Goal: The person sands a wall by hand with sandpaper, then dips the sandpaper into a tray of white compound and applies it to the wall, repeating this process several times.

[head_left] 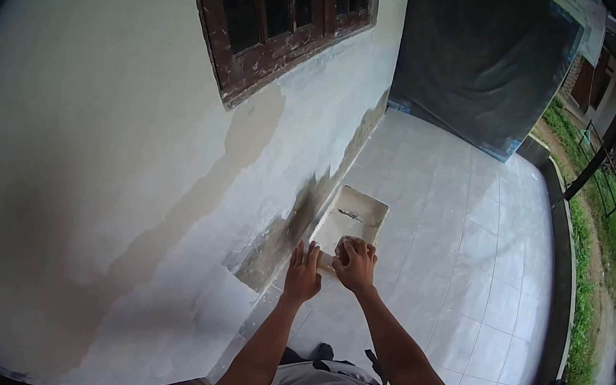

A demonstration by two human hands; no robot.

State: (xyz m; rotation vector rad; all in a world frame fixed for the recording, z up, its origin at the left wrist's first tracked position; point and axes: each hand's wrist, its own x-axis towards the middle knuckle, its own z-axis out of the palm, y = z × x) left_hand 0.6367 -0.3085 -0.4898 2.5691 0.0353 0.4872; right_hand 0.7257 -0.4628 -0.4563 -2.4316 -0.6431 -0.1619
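A pale rectangular tray with smeared inner walls stands on the tiled floor close to the wall. My left hand is at the tray's near left corner, its fingers stretched out and somewhat apart, touching or just beside the rim. At the near right side of the tray, my right hand has its fingers bent around a dark brownish object, which is too small to name. A dark streak lies across the tray's far inner part.
The patched wall rises on the left, with a brown-framed window above. A dark sheet hangs beyond the light floor tiles. A low kerb and grass run along the right.
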